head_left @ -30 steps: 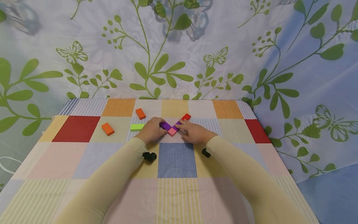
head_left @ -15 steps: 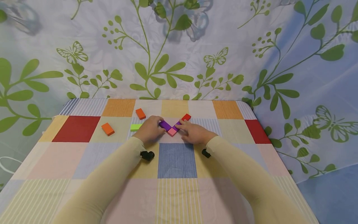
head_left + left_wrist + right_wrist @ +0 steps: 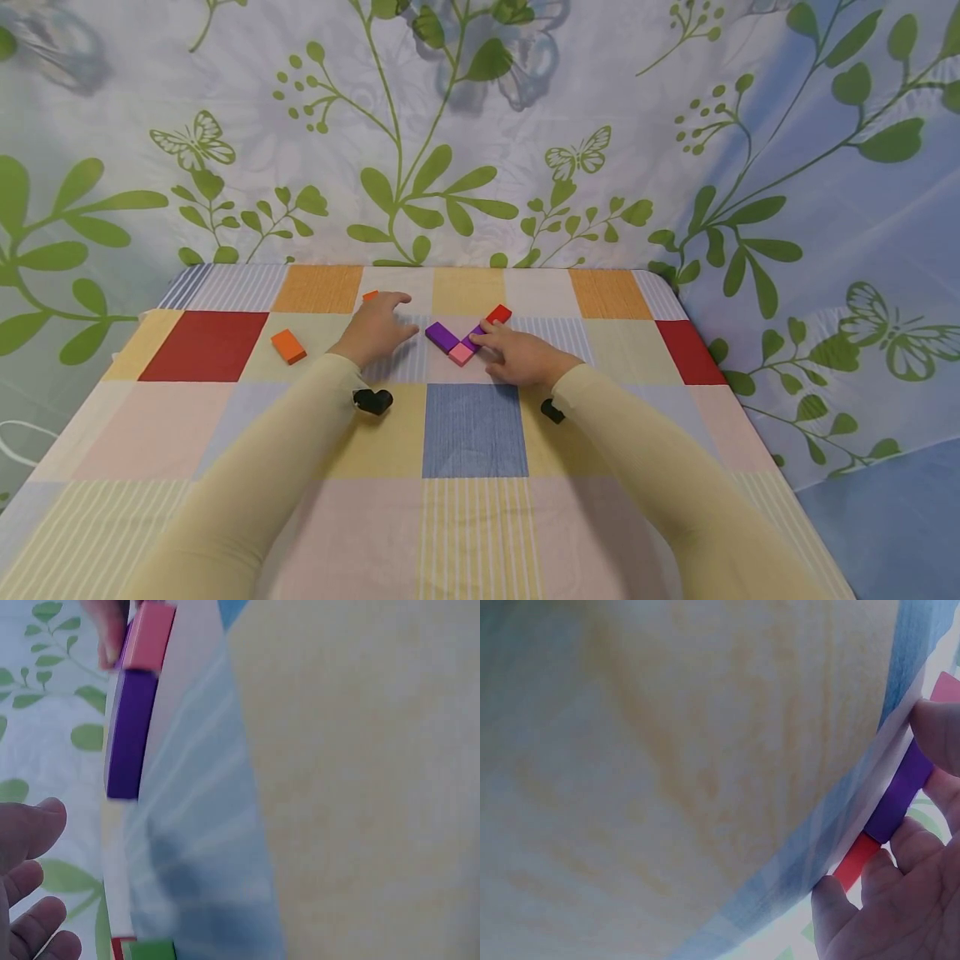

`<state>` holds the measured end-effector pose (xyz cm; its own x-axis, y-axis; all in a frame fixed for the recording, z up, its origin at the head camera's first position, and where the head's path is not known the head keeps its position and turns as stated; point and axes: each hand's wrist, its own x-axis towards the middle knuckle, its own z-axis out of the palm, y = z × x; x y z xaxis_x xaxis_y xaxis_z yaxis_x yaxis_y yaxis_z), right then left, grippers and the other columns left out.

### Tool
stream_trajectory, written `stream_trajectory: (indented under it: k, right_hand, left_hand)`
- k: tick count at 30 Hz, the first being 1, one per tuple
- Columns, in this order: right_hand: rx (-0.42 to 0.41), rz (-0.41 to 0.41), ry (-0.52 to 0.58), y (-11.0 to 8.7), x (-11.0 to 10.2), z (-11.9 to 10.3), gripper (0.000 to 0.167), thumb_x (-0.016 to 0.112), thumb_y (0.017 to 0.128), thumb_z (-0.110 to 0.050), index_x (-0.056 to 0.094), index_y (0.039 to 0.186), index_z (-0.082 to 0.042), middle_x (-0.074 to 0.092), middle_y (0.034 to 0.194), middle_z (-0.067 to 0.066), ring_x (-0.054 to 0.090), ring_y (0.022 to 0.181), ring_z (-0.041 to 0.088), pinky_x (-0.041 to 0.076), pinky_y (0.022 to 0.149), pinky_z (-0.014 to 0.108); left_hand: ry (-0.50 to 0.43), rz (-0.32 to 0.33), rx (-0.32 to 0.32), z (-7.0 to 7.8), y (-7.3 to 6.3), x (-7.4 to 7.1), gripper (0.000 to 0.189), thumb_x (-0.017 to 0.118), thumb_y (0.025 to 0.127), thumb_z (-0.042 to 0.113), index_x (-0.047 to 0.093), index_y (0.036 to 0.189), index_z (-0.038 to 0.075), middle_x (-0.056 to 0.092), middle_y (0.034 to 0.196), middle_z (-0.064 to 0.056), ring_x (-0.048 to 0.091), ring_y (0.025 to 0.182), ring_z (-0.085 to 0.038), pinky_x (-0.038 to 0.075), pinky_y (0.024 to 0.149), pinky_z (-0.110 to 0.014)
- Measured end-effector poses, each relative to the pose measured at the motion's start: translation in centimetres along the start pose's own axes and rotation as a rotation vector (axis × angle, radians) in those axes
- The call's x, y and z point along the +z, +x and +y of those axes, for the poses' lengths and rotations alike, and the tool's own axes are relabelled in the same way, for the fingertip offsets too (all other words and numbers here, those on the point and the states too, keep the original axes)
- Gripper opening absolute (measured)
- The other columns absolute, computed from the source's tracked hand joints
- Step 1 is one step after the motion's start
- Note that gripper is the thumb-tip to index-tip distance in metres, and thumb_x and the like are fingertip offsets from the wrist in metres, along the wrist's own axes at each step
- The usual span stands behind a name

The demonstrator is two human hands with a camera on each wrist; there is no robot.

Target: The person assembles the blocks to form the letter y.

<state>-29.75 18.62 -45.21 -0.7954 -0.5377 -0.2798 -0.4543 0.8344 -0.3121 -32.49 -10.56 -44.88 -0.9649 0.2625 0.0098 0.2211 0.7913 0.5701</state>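
Head view: the left hand (image 3: pixel 371 333) has thumb and fingers spread, holding nothing, an orange block (image 3: pixel 288 346) to its left. The right hand (image 3: pixel 527 357) touches one purple block (image 3: pixel 897 793), its thumb apart; between the hands (completing a V) lie a pink block (image 3: pixel 461 355) and another purple block (image 3: pixel 442 337).

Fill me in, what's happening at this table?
A person is handling small blocks laid in a V on a patchwork cloth. The right hand touches one purple block, which sits between a pink block and a red block. The other purple block forms the V's left arm. The left hand holds nothing, with a green block nearby. Two orange blocks lie outside the V, one mostly hidden by that hand.
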Motion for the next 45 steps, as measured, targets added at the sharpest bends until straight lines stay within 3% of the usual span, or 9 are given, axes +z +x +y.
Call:
stream_trajectory:
  k: [6, 9, 19, 32, 45]
  right_hand:
    - [-0.002, 0.006, -0.007, 0.0, 0.1, 0.1, 0.067, 0.063, 0.105, -0.029, 0.035, 0.166, -0.025, 0.014, 0.178, 0.006, 0.013, 0.165, 0.026, 0.022, 0.132, 0.045]
    - [-0.003, 0.004, -0.011, 0.0, 0.1, 0.2, 0.068, 0.063, 0.105, -0.029, 0.034, 0.166, -0.026, 0.014, 0.178, 0.006, 0.013, 0.165, 0.025, 0.022, 0.132, 0.044]
    - [-0.005, -0.002, 0.003, 0.0, -0.1, 0.2, 0.068, 0.062, 0.104, -0.029, 0.034, 0.166, -0.026, 0.013, 0.178, 0.005, 0.013, 0.165, 0.025, 0.022, 0.132, 0.043]
    - [0.000, 0.000, -0.012, 0.1, 0.1, 0.2, 0.067, 0.062, 0.105, -0.030, 0.034, 0.166, -0.027, 0.014, 0.178, 0.005, 0.013, 0.165, 0.025, 0.023, 0.132, 0.044]
    - [0.008, 0.001, -0.009, 0.0, 0.1, 0.2, 0.067, 0.062, 0.105, -0.030, 0.034, 0.166, -0.027, 0.014, 0.178, 0.005, 0.013, 0.165, 0.024, 0.023, 0.132, 0.043]
  left_hand:
    - [-0.014, 0.018, -0.044, -1.9, 0.3, -0.7, 0.063, 0.072, 0.099, 0.028, 0.050, 0.152, 0.004, 0.055, 0.147, -0.022, 0.053, 0.132, -0.041, 0.043, 0.118, -0.057]
    - [-0.023, 0.007, -0.084, -2.8, 0.3, -1.0, 0.063, 0.070, 0.100, 0.030, 0.048, 0.154, 0.006, 0.050, 0.153, -0.021, 0.049, 0.136, -0.040, 0.042, 0.120, -0.058]
    - [-0.051, -0.002, -0.130, -4.1, 0.2, -2.1, 0.066, 0.068, 0.101, 0.029, 0.045, 0.156, 0.001, 0.056, 0.143, -0.023, 0.052, 0.128, -0.040, 0.042, 0.117, -0.060]
    - [-0.078, -0.073, -0.174, -6.0, 1.1, -2.5, 0.066, 0.067, 0.102, 0.030, 0.043, 0.156, 0.002, 0.043, 0.161, -0.025, 0.041, 0.148, -0.044, 0.034, 0.124, -0.062]
    - [-0.060, -0.084, -0.181, -6.4, 1.6, -2.5, 0.067, 0.066, 0.101, 0.029, 0.042, 0.157, 0.001, 0.044, 0.161, -0.025, 0.044, 0.144, -0.043, 0.034, 0.123, -0.060]
